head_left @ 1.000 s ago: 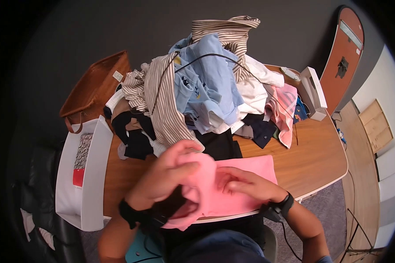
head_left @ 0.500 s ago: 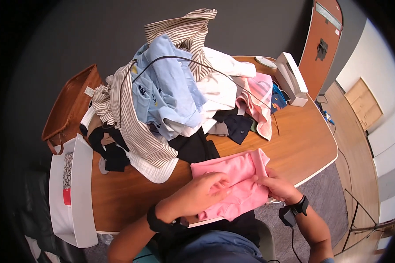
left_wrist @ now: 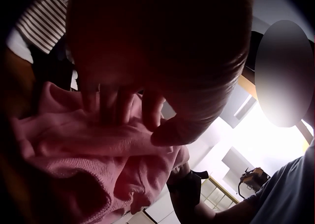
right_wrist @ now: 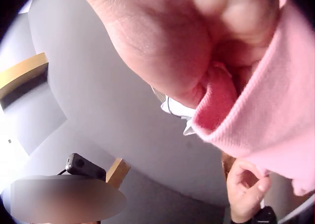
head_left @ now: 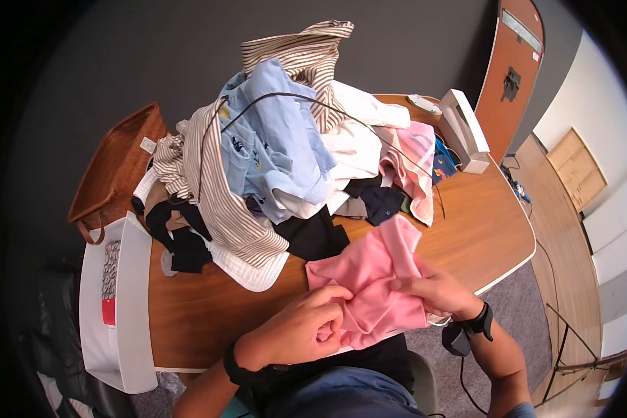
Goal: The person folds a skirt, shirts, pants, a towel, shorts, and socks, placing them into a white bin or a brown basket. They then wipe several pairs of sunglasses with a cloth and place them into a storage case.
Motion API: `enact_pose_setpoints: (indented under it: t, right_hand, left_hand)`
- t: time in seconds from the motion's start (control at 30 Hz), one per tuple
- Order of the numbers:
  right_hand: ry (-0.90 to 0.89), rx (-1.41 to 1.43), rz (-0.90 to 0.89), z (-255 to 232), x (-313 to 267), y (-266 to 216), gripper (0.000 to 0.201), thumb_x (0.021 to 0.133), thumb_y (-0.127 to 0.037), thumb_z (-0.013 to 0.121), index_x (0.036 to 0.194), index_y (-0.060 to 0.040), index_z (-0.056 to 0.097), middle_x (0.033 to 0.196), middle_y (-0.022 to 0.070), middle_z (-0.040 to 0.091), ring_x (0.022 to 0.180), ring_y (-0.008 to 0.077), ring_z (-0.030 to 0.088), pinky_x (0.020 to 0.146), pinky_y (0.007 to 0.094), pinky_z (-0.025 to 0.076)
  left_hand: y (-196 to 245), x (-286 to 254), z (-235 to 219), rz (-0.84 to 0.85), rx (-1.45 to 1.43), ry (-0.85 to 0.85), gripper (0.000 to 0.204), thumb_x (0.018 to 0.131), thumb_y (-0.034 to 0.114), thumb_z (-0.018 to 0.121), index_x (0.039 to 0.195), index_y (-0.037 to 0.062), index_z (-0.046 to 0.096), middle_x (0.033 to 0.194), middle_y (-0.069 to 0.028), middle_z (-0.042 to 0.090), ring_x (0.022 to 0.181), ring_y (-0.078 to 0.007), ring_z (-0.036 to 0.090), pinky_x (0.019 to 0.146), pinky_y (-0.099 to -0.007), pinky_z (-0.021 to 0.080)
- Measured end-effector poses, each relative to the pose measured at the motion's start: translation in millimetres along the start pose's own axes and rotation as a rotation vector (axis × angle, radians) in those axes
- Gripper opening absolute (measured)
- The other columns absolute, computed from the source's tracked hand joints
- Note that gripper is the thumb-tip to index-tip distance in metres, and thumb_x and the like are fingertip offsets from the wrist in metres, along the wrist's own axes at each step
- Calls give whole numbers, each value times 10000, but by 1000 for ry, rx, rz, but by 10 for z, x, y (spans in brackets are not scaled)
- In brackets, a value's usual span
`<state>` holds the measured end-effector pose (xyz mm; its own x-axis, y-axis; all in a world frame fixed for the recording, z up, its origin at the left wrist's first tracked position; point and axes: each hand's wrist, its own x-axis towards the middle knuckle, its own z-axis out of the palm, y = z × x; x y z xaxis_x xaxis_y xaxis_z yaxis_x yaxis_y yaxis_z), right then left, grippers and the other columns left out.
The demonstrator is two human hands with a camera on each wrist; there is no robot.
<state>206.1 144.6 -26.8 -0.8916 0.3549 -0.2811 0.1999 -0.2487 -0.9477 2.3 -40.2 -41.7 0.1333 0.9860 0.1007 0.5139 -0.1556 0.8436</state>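
On the far left, a white rectangular open box (head_left: 134,306) stands just in front of a brown woven basket (head_left: 122,157); to their right rises a jumbled heap of striped, light-blue, white and dark clothes (head_left: 275,139). Next, the left hand (head_left: 301,319) bends its fingers down at the left side of a crumpled, plain pink cloth garment (head_left: 369,272), tips against it; whether they pinch, I cannot tell. The garment lies over the near edge of the brown wooden table (head_left: 477,216), its long axis slanting away from the person and slightly rightward, a folded end pointing away. At its right side, the right hand (head_left: 442,289) grips it, thumb on top, fingers mostly hidden.
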Motion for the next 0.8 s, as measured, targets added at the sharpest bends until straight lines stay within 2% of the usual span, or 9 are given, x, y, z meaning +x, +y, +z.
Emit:
enact_pose_setpoints:
  t: [0.13, 0.27, 0.33, 0.37, 0.47, 0.53, 0.57, 0.63, 0.8]
  right_hand:
    - [-162, -220, 54, 396, 219, -403, 454, 932, -190, 619, 1305, 14, 460, 1166, 33, 549, 1054, 90, 499, 922, 249, 411]
    - [-277, -168, -70, 740, 546, -317, 426, 948, -201, 580, 1296, 9, 452, 1117, 28, 552, 1026, 84, 494, 898, 236, 409]
    - [-313, -160, -47, 889, 669, -311, 427, 952, -197, 564, 1306, 8, 440, 1091, 23, 554, 1016, 81, 492, 900, 227, 399]
    - [-322, -173, -4, 952, 719, -320, 431, 951, -197, 563, 1308, 8, 437, 1086, 30, 554, 1007, 90, 504, 886, 231, 416]
    - [-401, -116, 107, 1173, 838, -292, 506, 953, -211, 556, 1365, 5, 359, 1100, 69, 563, 1009, 122, 539, 861, 254, 461]
    - [-514, 41, 240, 1344, 881, -218, 661, 959, -241, 546, 1476, -2, 211, 1135, 135, 582, 1032, 169, 583, 837, 292, 514]
    - [-595, -118, 63, 1444, 929, -120, 725, 969, -245, 533, 1509, -9, 110, 1171, 158, 583, 1067, 189, 579, 870, 287, 501]
    - [-655, -262, -15, 1504, 978, 6, 670, 976, -210, 533, 1500, -18, 163, 1213, 145, 553, 1097, 183, 560, 928, 286, 462]
    - [-652, -349, 69, 1282, 880, 169, 552, 973, -179, 548, 1449, -17, 318, 1208, 98, 554, 1048, 135, 560, 931, 281, 457]
  left_hand:
    - [-8, -191, -47, 45, -68, 200, 331, 724, 159, 772, 973, 59, 577, 1162, -139, 580, 1016, -350, 594, 855, -381, 484]
    - [-86, -487, -124, 2, 141, 268, 304, 763, 121, 748, 1004, 32, 586, 962, -157, 632, 899, -328, 631, 751, -376, 502]
    - [-78, -658, -154, -251, 77, 262, 248, 827, 103, 683, 1044, 26, 590, 865, -181, 636, 781, -351, 637, 684, -383, 504]
    - [-106, -725, -160, -192, 112, 307, 208, 881, 92, 608, 1068, 6, 580, 826, -197, 624, 706, -375, 615, 635, -388, 496]
    - [-128, -989, -220, -433, 83, 290, 249, 896, 117, 596, 1115, 1, 578, 832, -200, 633, 741, -316, 654, 665, -380, 504]
    - [-392, -1293, -176, -484, -57, 299, 302, 932, 140, 558, 1198, -3, 552, 940, -190, 663, 822, -239, 680, 706, -349, 523]
    - [-573, -1470, -142, -531, -282, 352, 344, 957, 199, 530, 1240, 4, 532, 999, -187, 655, 854, -274, 681, 733, -354, 536]
    - [-445, -1604, -246, -795, -830, 450, 482, 1010, 335, 445, 1359, 5, 411, 1124, -148, 608, 884, -234, 674, 766, -346, 568]
    - [-347, -1871, -296, -735, -957, 524, 561, 1004, 330, 473, 1435, 41, 260, 1012, -166, 615, 834, -201, 664, 713, -362, 585]
